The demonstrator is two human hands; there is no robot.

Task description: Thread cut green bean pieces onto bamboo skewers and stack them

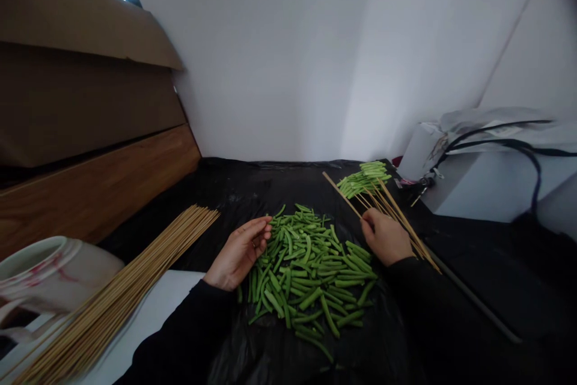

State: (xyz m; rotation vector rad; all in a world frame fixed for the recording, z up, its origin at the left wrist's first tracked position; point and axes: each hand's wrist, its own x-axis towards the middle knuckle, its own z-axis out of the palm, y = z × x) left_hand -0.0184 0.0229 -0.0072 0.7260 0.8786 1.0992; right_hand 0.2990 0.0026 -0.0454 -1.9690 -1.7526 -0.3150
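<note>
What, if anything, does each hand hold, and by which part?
The right hand holds a bamboo skewer by its near part. The left hand is by green beans; whether it holds one is unclear.

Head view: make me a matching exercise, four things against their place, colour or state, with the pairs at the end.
Things
1. Loose green bean pieces
2. Right hand
3. Thick bundle of sticks
4. Ceramic mug

Descriptions
A. Gripping a thin stick
B. Whitish with red marks
C. Heaped on the black sheet
D. Straw-coloured, lying slantwise on the left

Pairs: 1-C, 2-A, 3-D, 4-B
</note>
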